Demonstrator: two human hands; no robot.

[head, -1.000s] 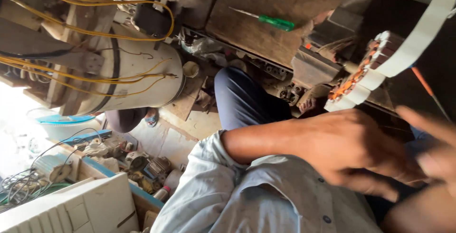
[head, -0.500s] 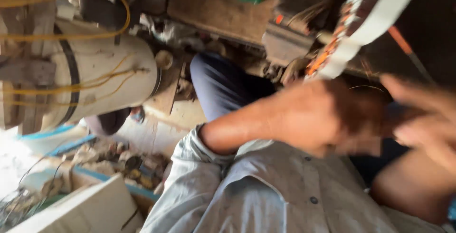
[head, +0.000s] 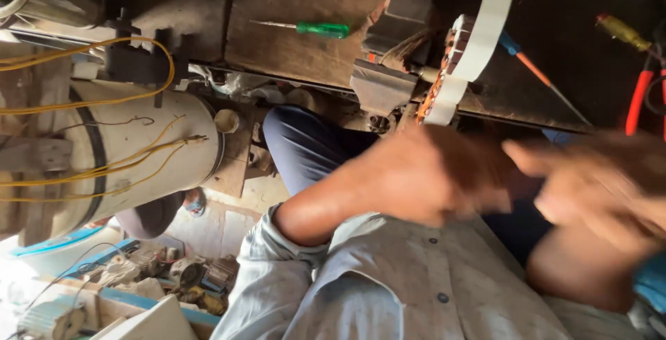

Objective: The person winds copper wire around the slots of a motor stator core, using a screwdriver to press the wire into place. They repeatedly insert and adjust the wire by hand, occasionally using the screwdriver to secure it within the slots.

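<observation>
My left hand [head: 430,173] is in the middle of the view, blurred by motion, its fingers curled toward my right hand [head: 590,187]. My right hand is also blurred, with a finger stretched out to the left. The two hands nearly touch, and I see nothing in either. They hover over my lap, above my grey shirt [head: 388,277] and dark blue trouser leg [head: 305,146]. Just beyond them a motor stator [head: 454,69] with copper windings and a white band stands at the edge of the wooden bench [head: 291,55].
A green-handled screwdriver [head: 322,30] lies on the bench. A blue-and-orange screwdriver [head: 534,69], red-handled pliers [head: 638,100] and a yellow-handled tool [head: 621,31] lie at the right. A big white motor housing [head: 139,153] with yellow wires fills the left. Motor parts [head: 180,274] litter the floor.
Both hands keep moving fast and have shifted left and up in the view. The view itself has swung, bringing more tools into sight on the right.
</observation>
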